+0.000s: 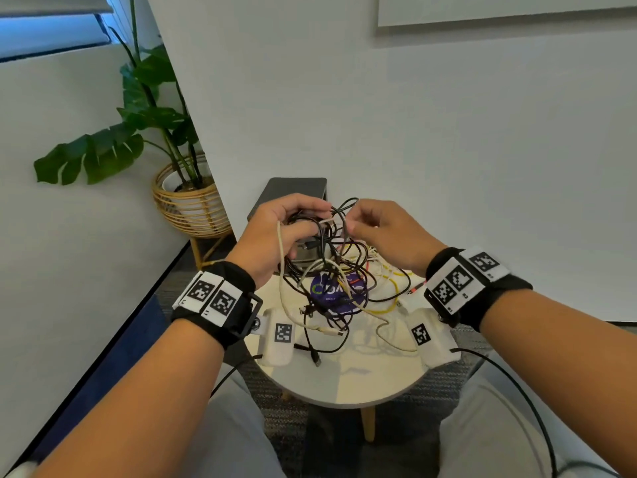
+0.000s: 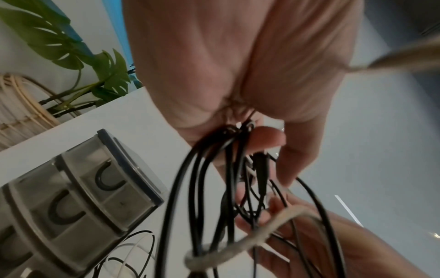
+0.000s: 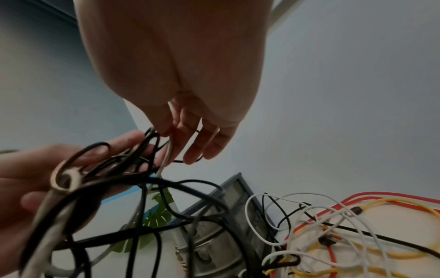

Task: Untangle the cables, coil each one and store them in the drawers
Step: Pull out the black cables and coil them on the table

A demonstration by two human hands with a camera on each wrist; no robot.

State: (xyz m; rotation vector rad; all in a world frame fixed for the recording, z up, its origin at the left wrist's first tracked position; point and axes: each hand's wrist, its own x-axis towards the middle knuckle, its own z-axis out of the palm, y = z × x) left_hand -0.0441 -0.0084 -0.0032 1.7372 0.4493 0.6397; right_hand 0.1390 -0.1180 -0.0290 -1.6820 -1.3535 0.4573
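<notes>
Both hands up over a small round table [image 1: 348, 388], working a tangle of cables [image 1: 331, 267]. Left hand [image 1: 275, 236] grips a bunch of black cables [image 2: 209, 169], fingers curled round them, thumb pressed against the bunch; a beige cable [image 1: 281, 257] loops over the back of this hand and hangs down to the table. Right hand [image 1: 382, 232] pinches a thin whitish cable [image 3: 166, 156] between thumb and forefinger just beside the left hand's fingertips; its other fingers hang loosely curled, slightly spread. Rest of the tangle lies on the table below the hands: black, white, yellow [image 1: 396, 288] and red [image 3: 381, 195] cables, over a purple round disc [image 1: 336, 291]. The drawers [image 2: 78, 197], a small grey unit with clear fronts and U-shaped handles, stand at the far edge of the table behind the hands, all closed. Potted plant [image 1: 151, 108] in a rattan stand on the floor to the left.
</notes>
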